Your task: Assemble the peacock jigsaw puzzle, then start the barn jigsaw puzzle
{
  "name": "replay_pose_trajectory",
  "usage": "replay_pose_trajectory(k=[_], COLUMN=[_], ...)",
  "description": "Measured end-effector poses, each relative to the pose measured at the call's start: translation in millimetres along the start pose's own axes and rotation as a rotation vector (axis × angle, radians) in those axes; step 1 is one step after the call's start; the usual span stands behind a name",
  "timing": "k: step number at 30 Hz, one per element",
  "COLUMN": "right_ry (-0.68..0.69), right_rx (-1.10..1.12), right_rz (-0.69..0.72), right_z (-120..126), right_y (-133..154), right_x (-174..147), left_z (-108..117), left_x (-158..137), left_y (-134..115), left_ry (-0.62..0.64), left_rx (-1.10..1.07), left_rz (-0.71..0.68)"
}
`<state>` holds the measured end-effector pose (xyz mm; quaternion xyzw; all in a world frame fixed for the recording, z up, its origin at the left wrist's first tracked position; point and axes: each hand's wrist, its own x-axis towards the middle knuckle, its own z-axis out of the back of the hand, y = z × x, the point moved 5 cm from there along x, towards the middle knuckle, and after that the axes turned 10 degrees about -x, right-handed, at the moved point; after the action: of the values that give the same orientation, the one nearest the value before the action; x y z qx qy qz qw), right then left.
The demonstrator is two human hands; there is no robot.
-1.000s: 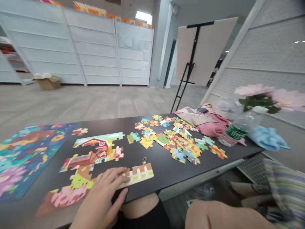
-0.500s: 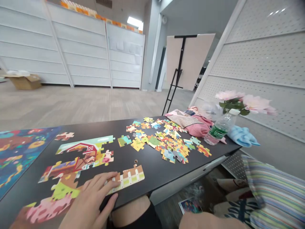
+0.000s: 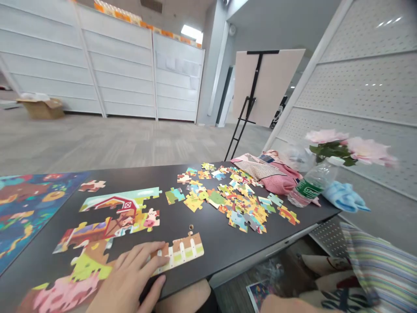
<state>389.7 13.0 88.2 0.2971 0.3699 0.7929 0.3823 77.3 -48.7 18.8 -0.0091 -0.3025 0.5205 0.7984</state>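
Along the near edge of a dark tabletop (image 3: 224, 248), partly under the left hand (image 3: 130, 271): a short fence strip (image 3: 182, 252) of puzzle pieces, printed with white pickets on green and brown. Probably light, thin and fairly stiff card, liable to sag or come apart at the joins if lifted by one end; better slid flat, or taken by both long edges with support beneath. Left hand palm down, fingers loosely extended, thumb spread apart toward the tabletop's front edge; touching the strip's left end, with no pinch visible. Rest of the strip uncovered, running out to the right of the fingers. Beyond the hand, a barn section (image 3: 128, 206); to the left of the wrist, a pink spotted section (image 3: 68, 293). Farther off to the right, well apart, a heap of loose pieces (image 3: 241, 204). At the bottom, a blurred patch of skin (image 3: 289, 305), too cropped to identify; right hand's state impossible to tell.
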Motion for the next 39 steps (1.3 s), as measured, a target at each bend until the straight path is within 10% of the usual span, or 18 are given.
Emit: replay_pose_trajectory(k=[11, 18, 27, 39], right_ry=[-0.148, -0.155, 0.307, 0.142], right_rx=[-0.593, -0.553, -0.149, -0.5], right_rz=[-0.179, -0.132, 0.0, 0.108], right_z=[33.5, 18.0, -154.2, -116.4], right_y=[-88.7, -98.6, -15.3, -34.5], right_x=[198.4, 221.9, 241.0, 238.7], left_z=[-18.8, 46.9, 40.5, 48.3], left_x=[5.5, 31.6, 77.7, 61.7], left_y=[7.1, 44.4, 136.2, 144.2], left_ry=[0.108, 0.189, 0.288, 0.338], left_rx=[-0.048, -0.255, -0.169, -0.181], left_rz=[0.094, 0.228, 0.316, 0.419])
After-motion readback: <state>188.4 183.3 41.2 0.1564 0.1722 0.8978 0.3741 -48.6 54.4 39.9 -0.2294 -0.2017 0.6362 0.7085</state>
